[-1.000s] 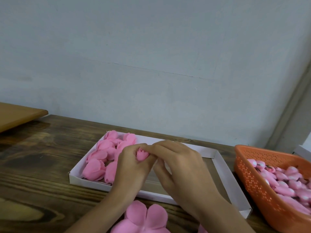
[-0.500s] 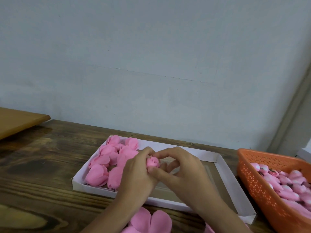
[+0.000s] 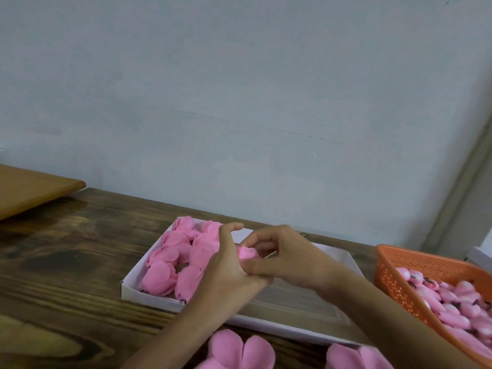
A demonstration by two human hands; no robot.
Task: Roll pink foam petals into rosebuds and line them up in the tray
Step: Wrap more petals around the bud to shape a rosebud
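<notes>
1. Your desk (image 3: 66, 262) is dark, strongly grained wood.
2. The white cardboard tray (image 3: 149, 294) lies on it, shallow and rectangular. Soft, rounded pink rosebuds (image 3: 170, 262) fill its left end.
3. The orange perforated plastic basket (image 3: 391, 275) at your right holds a heap of small pink pieces (image 3: 458, 296).
4. Flat foam petals (image 3: 239, 350) lie on the desk, just in front of the tray.
5. Your left hand (image 3: 226, 275) and right hand (image 3: 290, 259) meet above the tray, each grip pinching the one half-rolled bud (image 3: 247, 253) between them.
</notes>
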